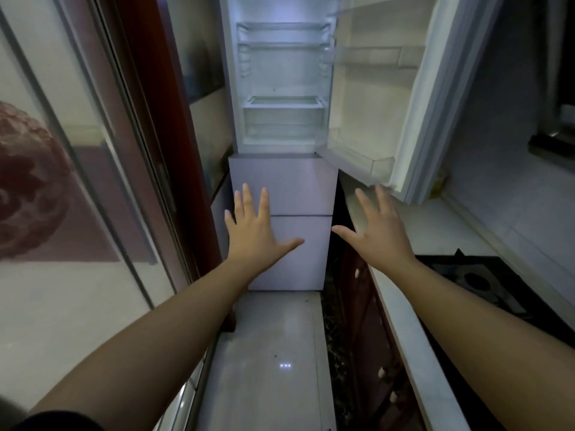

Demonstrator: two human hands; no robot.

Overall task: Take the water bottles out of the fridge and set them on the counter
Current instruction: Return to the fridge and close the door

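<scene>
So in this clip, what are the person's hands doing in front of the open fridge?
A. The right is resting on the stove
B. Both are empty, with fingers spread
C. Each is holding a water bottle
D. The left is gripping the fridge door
B: the left hand and the right hand are both held out empty with fingers spread, in front of the fridge, touching nothing.

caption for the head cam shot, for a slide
Both hands, left and right, spread empty before the fridge, its upper door open, no bottles in sight.
</scene>
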